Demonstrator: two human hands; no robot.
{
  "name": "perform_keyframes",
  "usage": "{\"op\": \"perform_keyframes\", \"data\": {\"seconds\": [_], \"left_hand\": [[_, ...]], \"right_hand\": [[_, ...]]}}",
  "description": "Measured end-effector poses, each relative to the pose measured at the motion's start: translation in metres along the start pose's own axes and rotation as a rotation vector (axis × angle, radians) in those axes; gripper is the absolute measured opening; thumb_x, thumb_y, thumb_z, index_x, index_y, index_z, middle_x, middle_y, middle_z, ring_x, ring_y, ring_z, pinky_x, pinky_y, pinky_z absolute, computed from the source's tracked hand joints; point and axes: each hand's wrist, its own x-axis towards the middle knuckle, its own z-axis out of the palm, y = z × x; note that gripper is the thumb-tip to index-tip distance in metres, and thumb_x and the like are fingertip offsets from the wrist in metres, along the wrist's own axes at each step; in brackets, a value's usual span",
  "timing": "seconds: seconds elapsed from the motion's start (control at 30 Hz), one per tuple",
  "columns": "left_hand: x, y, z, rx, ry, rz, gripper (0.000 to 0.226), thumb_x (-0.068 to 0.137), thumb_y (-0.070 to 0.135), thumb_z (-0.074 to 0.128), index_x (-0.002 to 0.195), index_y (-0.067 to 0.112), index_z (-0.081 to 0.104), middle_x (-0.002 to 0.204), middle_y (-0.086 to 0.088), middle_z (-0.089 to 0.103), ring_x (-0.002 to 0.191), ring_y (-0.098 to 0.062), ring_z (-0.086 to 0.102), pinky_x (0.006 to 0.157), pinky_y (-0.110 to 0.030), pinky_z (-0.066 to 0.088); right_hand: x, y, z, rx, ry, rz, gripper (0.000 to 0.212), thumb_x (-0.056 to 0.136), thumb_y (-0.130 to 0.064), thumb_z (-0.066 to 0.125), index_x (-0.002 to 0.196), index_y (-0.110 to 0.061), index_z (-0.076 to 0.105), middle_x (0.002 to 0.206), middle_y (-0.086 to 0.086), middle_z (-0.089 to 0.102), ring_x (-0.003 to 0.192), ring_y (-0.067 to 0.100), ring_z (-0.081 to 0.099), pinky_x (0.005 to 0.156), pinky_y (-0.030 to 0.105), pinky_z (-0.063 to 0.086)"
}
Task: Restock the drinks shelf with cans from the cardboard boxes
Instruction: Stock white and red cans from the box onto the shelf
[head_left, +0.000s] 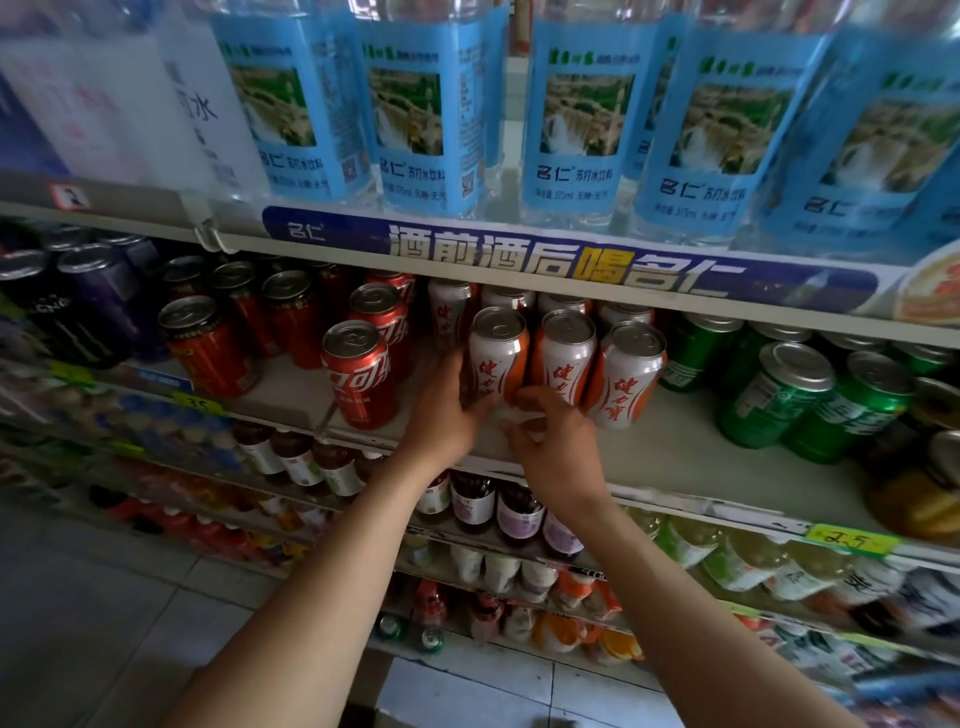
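On the drinks shelf, an orange-and-white can is gripped by left hand; right hand pinches its base. Front space remains; boxes unseen.

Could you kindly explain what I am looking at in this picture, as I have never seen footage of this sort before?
There is no robot here. The one picture comes from a wide-angle camera worn on a person's head, looking forward and down, so the two bare arms reaching in from below are the wearer's own.

They stand at a shop's drinks shelf. The left hand wraps around the side of a white and orange can at the front of its row. The right hand is at the base of that can and its neighbour, fingers curled; whether it truly grips one I cannot tell.

On the same shelf stand red cola cans to the left and green cans to the right. Blue-labelled water bottles fill the shelf above, and more bottles fill those below. No cardboard box is in view.
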Motion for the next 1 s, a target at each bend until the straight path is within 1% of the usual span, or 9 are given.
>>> {"op": "perform_keyframes", "data": {"seconds": [0.17,0.27,0.4,0.5,0.6,0.7,0.8,0.9,1.0], "left_hand": [[0.004,0.006,0.003,0.037,0.031,-0.018,0.062,0.083,0.020,0.075,0.137,0.008,0.046,0.134,-0.012,0.052,0.122,-0.023,0.052,0.091,-0.016,0.034],[0.004,0.006,0.005,0.032,0.037,-0.017,0.062,0.083,0.023,0.076,0.135,0.009,0.046,0.130,-0.012,0.055,0.119,-0.026,0.056,0.096,-0.032,0.046],[0.004,0.001,0.008,0.018,0.053,-0.015,0.061,0.081,0.028,0.076,0.133,0.011,0.046,0.125,-0.011,0.057,0.114,-0.026,0.059,0.092,-0.046,0.052],[0.004,0.002,0.007,-0.008,0.038,-0.032,0.063,0.082,0.029,0.076,0.135,0.012,0.046,0.128,-0.009,0.057,0.116,-0.023,0.059,0.094,-0.042,0.052],[-0.003,0.005,0.002,-0.025,0.030,-0.037,0.065,0.082,0.029,0.076,0.137,0.014,0.045,0.128,-0.005,0.060,0.112,-0.014,0.062,0.093,-0.033,0.053],[-0.020,0.012,-0.011,-0.030,0.085,0.013,0.050,0.085,0.024,0.072,0.131,0.017,0.053,0.118,0.004,0.063,0.101,-0.003,0.061,0.087,-0.023,0.054],[-0.052,0.015,-0.031,0.021,0.148,0.121,0.030,0.090,0.017,0.066,0.119,0.016,0.063,0.106,0.004,0.065,0.097,-0.007,0.063,0.080,-0.026,0.056],[-0.105,-0.009,-0.046,0.177,0.228,0.093,0.017,0.090,0.014,0.066,0.106,0.012,0.068,0.096,0.000,0.069,0.086,-0.010,0.064,0.074,-0.019,0.051],[-0.175,-0.051,-0.050,0.208,0.143,-0.239,0.015,0.088,0.022,0.067,0.101,0.015,0.067,0.085,0.002,0.069,0.074,-0.012,0.064,0.068,-0.027,0.054]], "right_hand": [[-0.001,-0.002,-0.002,-0.031,-0.030,-0.035,0.036,0.089,-0.005,0.067,0.125,-0.010,0.062,0.110,-0.007,0.063,0.076,-0.009,0.058,0.069,0.000,0.045],[-0.001,-0.003,-0.003,-0.033,-0.055,-0.038,0.038,0.090,-0.005,0.065,0.127,-0.013,0.062,0.110,-0.009,0.061,0.074,-0.015,0.057,0.069,0.001,0.046],[-0.002,-0.005,-0.004,-0.053,-0.059,-0.047,0.039,0.090,-0.004,0.063,0.127,-0.014,0.062,0.105,-0.008,0.062,0.071,-0.006,0.061,0.067,0.007,0.052],[-0.003,-0.006,-0.004,-0.069,-0.061,-0.068,0.038,0.089,-0.004,0.063,0.125,-0.015,0.062,0.099,0.001,0.069,0.072,0.011,0.067,0.067,0.018,0.057],[-0.007,-0.007,-0.003,-0.053,-0.050,-0.095,0.035,0.088,-0.003,0.064,0.122,-0.013,0.065,0.104,-0.009,0.063,0.074,-0.003,0.062,0.069,0.009,0.054],[-0.015,-0.007,-0.002,-0.066,0.038,-0.224,0.023,0.089,-0.005,0.064,0.111,-0.010,0.068,0.105,-0.001,0.068,0.082,0.007,0.066,0.072,0.025,0.058],[-0.029,-0.016,-0.002,-0.046,0.102,-0.441,0.013,0.088,-0.003,0.066,0.100,-0.006,0.069,0.096,0.003,0.068,0.082,0.012,0.066,0.071,0.024,0.054],[-0.046,-0.025,0.024,0.122,-0.097,-0.482,0.008,0.091,-0.011,0.067,0.098,-0.009,0.070,0.092,-0.001,0.069,0.080,0.010,0.067,0.070,0.023,0.053],[-0.065,-0.017,0.068,0.146,-0.371,-0.429,0.007,0.091,-0.016,0.068,0.098,-0.016,0.069,0.089,-0.006,0.069,0.075,0.005,0.065,0.066,0.018,0.049]]}}
